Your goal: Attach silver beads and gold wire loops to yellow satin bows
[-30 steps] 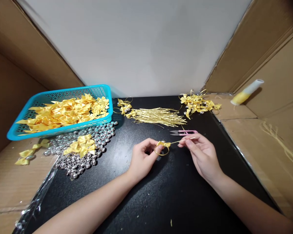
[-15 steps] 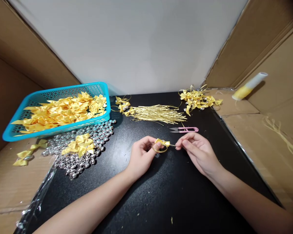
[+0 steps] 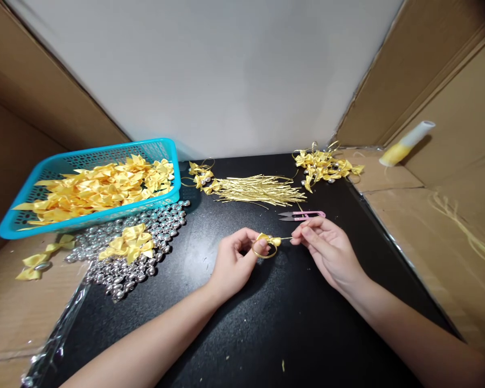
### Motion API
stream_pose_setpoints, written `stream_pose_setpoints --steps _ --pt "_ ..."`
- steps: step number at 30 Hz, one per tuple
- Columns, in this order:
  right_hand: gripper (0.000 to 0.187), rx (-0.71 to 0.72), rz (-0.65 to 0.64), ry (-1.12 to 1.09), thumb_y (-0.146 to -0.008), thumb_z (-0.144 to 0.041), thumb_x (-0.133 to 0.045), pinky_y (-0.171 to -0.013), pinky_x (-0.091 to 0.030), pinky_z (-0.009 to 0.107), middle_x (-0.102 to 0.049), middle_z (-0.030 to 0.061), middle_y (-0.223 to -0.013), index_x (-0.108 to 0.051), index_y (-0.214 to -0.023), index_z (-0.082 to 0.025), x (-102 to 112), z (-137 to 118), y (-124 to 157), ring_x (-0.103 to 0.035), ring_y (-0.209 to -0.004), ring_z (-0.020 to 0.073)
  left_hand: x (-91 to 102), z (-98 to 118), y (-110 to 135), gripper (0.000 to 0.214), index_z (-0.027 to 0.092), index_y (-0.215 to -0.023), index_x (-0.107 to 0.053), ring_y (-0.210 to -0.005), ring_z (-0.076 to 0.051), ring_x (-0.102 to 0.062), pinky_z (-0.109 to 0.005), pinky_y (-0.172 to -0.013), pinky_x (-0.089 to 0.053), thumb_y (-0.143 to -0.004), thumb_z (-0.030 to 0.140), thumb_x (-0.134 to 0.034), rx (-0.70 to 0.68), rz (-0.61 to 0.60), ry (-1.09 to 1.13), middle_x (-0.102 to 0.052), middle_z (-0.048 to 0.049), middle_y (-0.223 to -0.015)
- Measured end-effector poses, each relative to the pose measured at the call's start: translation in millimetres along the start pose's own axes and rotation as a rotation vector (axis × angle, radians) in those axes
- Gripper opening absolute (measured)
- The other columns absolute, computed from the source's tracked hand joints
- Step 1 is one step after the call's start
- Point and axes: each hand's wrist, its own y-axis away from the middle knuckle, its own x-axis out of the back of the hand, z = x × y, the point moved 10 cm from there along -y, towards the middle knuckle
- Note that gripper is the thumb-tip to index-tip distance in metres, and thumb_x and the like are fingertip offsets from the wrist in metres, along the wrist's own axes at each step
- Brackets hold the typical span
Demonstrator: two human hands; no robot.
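Between the thumb and fingers of my left hand (image 3: 239, 257) is a small yellow ribbon bow (image 3: 274, 241), with a loop of gold cord (image 3: 265, 255) hanging below it. A straight length of the cord runs from the bow to my right hand (image 3: 327, 248), whose thumb and fingertips pinch its end. Both hands hover over the black table (image 3: 242, 334). Just beyond my right hand lie pink-handled thread snips (image 3: 297, 215). Farther back, a bundle of cut gold cords (image 3: 262, 189) lies flat.
A blue basket (image 3: 177, 188) of yellow bows stands at the left. Silver beads (image 3: 121, 280) spread before it, with several bows (image 3: 129, 242) on top. Corded bows (image 3: 323, 164) are heaped at the back right. A yellow-white tube (image 3: 406, 144) is beyond, beside cardboard walls.
Hardly anything differs. The bow in my left hand is turned slightly, and the cord stays stretched between both hands. The whole view has shifted a little.
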Motion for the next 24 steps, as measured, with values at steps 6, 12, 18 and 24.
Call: stream_pose_setpoints --steps 6,12,18,24 --pt "0.018 0.022 -0.035 0.183 -0.071 -0.035 -0.079 -0.066 -0.058 0.029 -0.073 0.0017 -0.07 -0.072 -0.078 -0.02 0.8 3.5 0.9 -0.07 -0.061 0.0141 -0.6 0.3 1.9 0.026 0.013 -0.082 -0.068 -0.061 -0.013 -0.061 -0.024 -0.06 -0.048 -0.082 0.039 -0.068 -0.031 0.004 -0.116 -0.07 -0.0052 -0.071" --pt "0.011 0.067 -0.163 0.394 -0.078 -0.031 -0.07 -0.054 -0.053 0.026 -0.065 -0.0004 -0.062 -0.068 -0.076 -0.02 -18.8 0.8 11.7 -0.061 -0.053 0.0125 -1.8 4.1 1.6 0.026 0.014 -0.083 -0.069 -0.062 -0.014 -0.061 -0.024 -0.061 -0.048 -0.083 0.04 -0.066 -0.065 -0.001 -0.179 -0.07 -0.0054 -0.072" --pt "0.011 0.139 -0.234 0.564 -0.087 -0.028 -0.058 -0.053 -0.046 0.024 -0.06 -0.0006 -0.068 -0.059 -0.078 -0.021 -27.2 -0.8 15.9 -0.055 -0.058 0.012 -2.2 7.2 2.0 0.025 0.014 -0.082 -0.07 -0.061 -0.014 -0.061 -0.024 -0.06 -0.049 -0.082 0.039 -0.066 -0.081 0.002 -0.215 -0.071 -0.0054 -0.072" --pt "0.01 0.264 -0.248 0.712 -0.091 -0.025 -0.055 -0.066 -0.048 0.027 -0.061 0.0003 -0.075 -0.058 -0.082 -0.022 -31.7 -4.8 20.3 -0.059 -0.069 0.0147 -0.7 5.8 2.2 0.027 0.014 -0.082 -0.07 -0.061 -0.014 -0.061 -0.024 -0.06 -0.049 -0.082 0.04 -0.066 -0.078 0.001 -0.207 -0.07 -0.0054 -0.071"
